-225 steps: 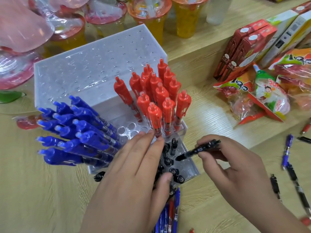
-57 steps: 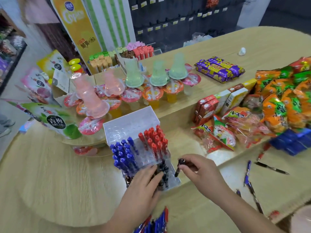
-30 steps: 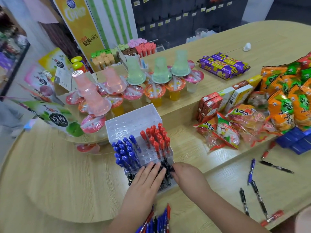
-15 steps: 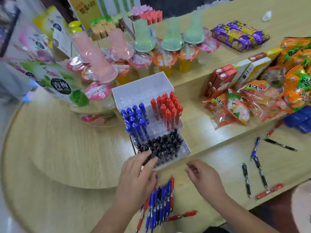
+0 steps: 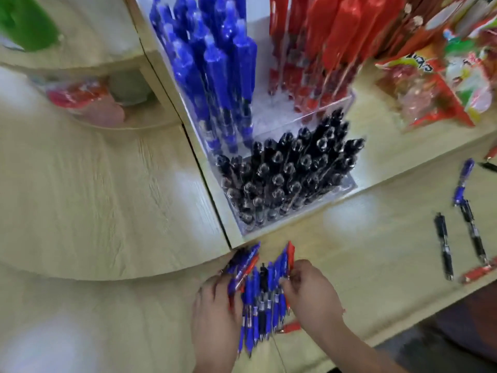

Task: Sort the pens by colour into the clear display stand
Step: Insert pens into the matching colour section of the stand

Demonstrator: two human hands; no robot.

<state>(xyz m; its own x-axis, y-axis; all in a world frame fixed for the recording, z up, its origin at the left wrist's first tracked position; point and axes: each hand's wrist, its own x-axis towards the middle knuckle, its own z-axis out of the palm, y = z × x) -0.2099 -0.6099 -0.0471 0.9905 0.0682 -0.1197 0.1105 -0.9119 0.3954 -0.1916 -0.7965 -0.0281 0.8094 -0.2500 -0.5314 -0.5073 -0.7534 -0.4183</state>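
Head view, blurred. Loose pens (image 5: 258, 300), mostly blue with some red and black, lie bunched on the near counter (image 5: 107, 189), just in front of the clear display stand (image 5: 265, 117). Left hand (image 5: 215, 310) rests fairly straight fingers on the bunch's left edge. Right hand (image 5: 309, 294) curls its fingers onto pens at the right edge.

Stand holds blue pens (image 5: 215, 71) far left, red pens (image 5: 322, 41) far right and black pens (image 5: 290, 179) in the near tier.

Likely light, stiff, smooth and prone to rolling. Best pinched mid-barrel, one colour at a time.
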